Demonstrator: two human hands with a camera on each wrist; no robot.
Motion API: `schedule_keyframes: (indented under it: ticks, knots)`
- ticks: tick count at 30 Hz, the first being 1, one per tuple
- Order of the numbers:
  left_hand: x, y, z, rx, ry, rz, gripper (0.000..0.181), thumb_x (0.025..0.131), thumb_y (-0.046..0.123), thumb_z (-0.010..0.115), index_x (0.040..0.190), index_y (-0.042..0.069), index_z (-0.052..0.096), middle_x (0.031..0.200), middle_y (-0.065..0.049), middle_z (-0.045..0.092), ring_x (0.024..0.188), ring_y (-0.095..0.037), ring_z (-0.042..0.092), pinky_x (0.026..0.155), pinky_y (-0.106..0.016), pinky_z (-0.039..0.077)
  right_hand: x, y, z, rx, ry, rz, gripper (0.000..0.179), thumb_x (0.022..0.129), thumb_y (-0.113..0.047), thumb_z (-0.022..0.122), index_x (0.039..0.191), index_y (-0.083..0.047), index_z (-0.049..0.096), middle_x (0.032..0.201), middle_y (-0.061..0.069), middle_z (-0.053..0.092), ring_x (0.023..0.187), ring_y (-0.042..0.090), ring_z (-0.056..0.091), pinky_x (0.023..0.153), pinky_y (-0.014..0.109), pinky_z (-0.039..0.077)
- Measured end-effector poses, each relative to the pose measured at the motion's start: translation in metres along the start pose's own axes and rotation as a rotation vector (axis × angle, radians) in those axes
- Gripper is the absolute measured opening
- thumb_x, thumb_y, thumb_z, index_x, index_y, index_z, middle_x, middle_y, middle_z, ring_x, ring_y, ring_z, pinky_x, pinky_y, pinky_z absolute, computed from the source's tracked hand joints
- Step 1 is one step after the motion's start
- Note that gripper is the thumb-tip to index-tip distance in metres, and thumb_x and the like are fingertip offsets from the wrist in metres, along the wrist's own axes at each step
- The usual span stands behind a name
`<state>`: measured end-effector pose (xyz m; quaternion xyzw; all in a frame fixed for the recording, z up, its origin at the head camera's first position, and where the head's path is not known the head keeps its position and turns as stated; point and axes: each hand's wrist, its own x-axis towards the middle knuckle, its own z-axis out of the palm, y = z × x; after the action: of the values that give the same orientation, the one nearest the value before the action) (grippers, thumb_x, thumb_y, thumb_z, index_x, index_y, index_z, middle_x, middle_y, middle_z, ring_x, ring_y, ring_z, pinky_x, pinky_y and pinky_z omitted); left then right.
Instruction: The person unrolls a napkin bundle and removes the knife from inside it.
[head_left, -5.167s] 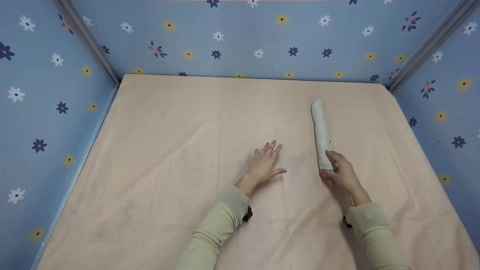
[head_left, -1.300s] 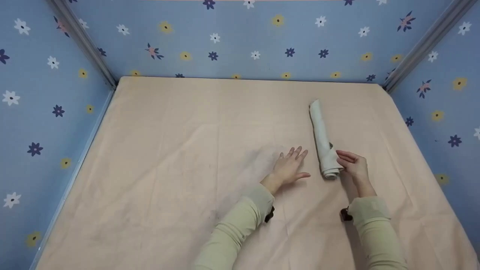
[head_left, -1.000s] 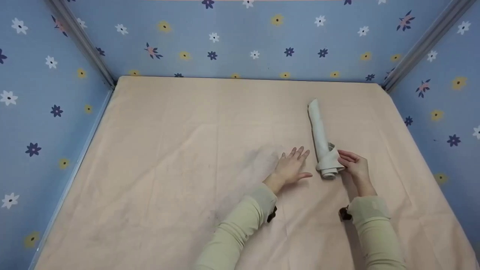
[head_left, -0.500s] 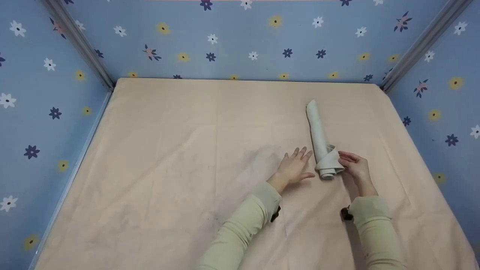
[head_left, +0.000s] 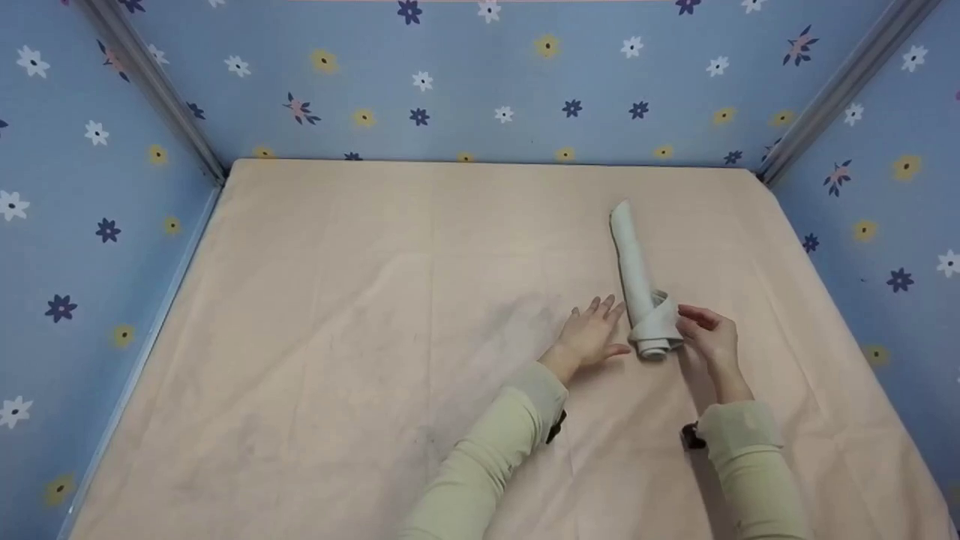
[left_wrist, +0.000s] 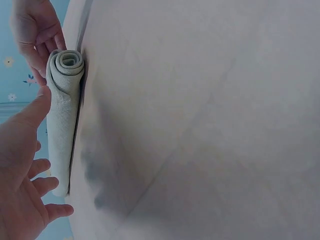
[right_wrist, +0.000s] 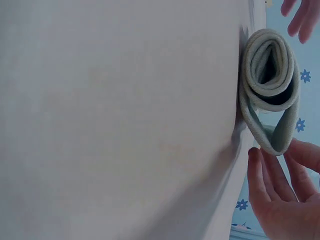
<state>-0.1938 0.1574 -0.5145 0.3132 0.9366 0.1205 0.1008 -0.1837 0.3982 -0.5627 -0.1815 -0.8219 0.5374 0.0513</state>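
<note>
A pale green rolled towel [head_left: 634,270] lies lengthwise on the right part of the cloth-covered table. At its near end a loose fold bulges out to the right, and the spiral of layers shows in the right wrist view. My left hand [head_left: 590,336] is just left of the roll, fingers spread and straight, holding nothing. My right hand [head_left: 711,337] is at the fold's right side. In the right wrist view its thumb and fingers [right_wrist: 256,175] stand apart on either side of the fold's tip, right at its edge, without a visible pinch.
A peach cloth [head_left: 337,300] with creases covers the table. Blue flowered panels [head_left: 480,82] rise at the back and both sides, with grey metal posts [head_left: 154,82] in the back corners.
The fold has loosened out from the roll's near end, and my right hand's fingers have parted from it slightly. My left hand has come rightward, close to the roll.
</note>
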Motion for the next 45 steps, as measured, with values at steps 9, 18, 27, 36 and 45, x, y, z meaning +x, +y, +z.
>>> schedule_keyframes:
  ticks: [9,18,27,36,45]
  knots:
    - [0.004,0.002,-0.003,0.03,0.008,0.019,0.075,0.083,0.057,0.044,0.142,0.017,0.021,0.146,-0.003,0.019,0.131,-0.022,0.021,0.099,-0.044,0.029,-0.037,-0.05,0.004,-0.074,0.062,-0.078,0.031,0.083,-0.013,0.061,0.11,0.002,0.06,0.105,0.011,0.062,0.087,0.004,0.054,0.068,0.009,0.042]
    - [0.007,0.005,-0.002,0.054,0.002,0.022,0.075,0.083,0.058,0.042,0.142,0.017,0.022,0.146,-0.003,0.018,0.131,-0.021,0.02,0.099,-0.044,0.03,-0.05,-0.059,0.008,-0.045,0.043,-0.139,0.033,0.079,-0.014,0.066,0.109,0.001,0.061,0.104,0.012,0.062,0.087,0.005,0.053,0.069,0.009,0.041]
    - [0.01,0.007,-0.002,0.065,-0.013,0.016,0.076,0.082,0.059,0.043,0.142,0.016,0.023,0.146,-0.003,0.017,0.132,-0.021,0.019,0.099,-0.043,0.029,-0.05,-0.062,0.011,-0.066,-0.099,-0.081,0.05,0.08,-0.016,0.066,0.121,0.007,0.049,0.12,0.022,0.051,0.106,0.026,0.049,0.073,0.01,0.043]
    - [0.013,0.01,-0.002,0.071,-0.005,0.018,0.077,0.081,0.061,0.043,0.142,0.017,0.023,0.146,-0.003,0.018,0.131,-0.021,0.019,0.099,-0.043,0.029,-0.046,-0.061,0.011,-0.074,-0.208,-0.064,0.06,0.077,-0.019,0.069,0.125,0.008,0.043,0.126,0.023,0.045,0.111,0.032,0.046,0.075,0.011,0.043]
    - [0.015,0.014,-0.001,0.073,-0.02,0.009,0.077,0.081,0.06,0.045,0.142,0.019,0.021,0.146,-0.003,0.019,0.131,-0.021,0.021,0.099,-0.043,0.029,-0.045,-0.06,0.01,-0.094,-0.271,-0.027,0.069,0.077,-0.024,0.069,0.131,0.005,0.037,0.128,0.026,0.041,0.11,0.036,0.047,0.077,0.018,0.044]
